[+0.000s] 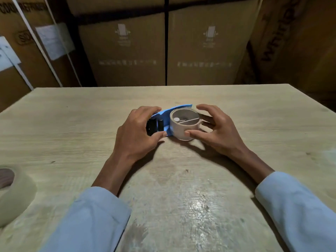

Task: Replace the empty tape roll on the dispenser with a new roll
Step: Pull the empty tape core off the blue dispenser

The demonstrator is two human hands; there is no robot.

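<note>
From my seat, the blue dispenser point(164, 116) lies on its side near the middle of the surface point(181, 188), with the empty roll point(183, 127) sitting on its hub at the 3 o'clock end. I judge that roll to be bare cardboard: very light, fairly stiff round the ring but easy to dent if squeezed hard, and dry enough not to slip. The best hold looks to be the outer wall, thumb against fingers on opposite sides, pulling straight off the hub. The dispenser itself looks like light, rigid plastic; the body near the black rollers is the safe place to pin it, well clear of wherever the cutting edge sits, which I cannot make out.

My left hand point(138, 131) is clamped on the dispenser's 9 o'clock end, thumb underneath at the near edge and fingers curled over the far side. My right hand point(216, 130) is spread around the empty roll, thumb touching its near wall and fingers arched past its far side; whether they press the cardboard I cannot tell.

The new roll point(14, 193), thicker and likely heavier, rests at 8 o'clock by the surface's left edge, well apart from both hands.
</note>
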